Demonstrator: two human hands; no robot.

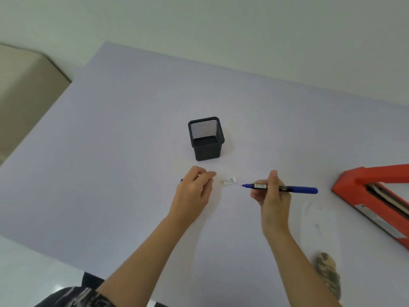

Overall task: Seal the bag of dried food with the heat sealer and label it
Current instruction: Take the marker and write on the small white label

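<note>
The label (229,181) lay just in front of the pen holder (205,138), light and flimsy, probably best pinched by an edge. The right hand (274,197) gripped a pen (299,189); the left hand (194,189) was curled, its hold unclear.

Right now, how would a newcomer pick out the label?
Start at the black mesh pen holder in the middle of the lilac table. Just in front of it, between the left hand and the tip of the blue pen in the right hand, lies the label. It is the only small white slip with writing, touched by neither hand.
</note>
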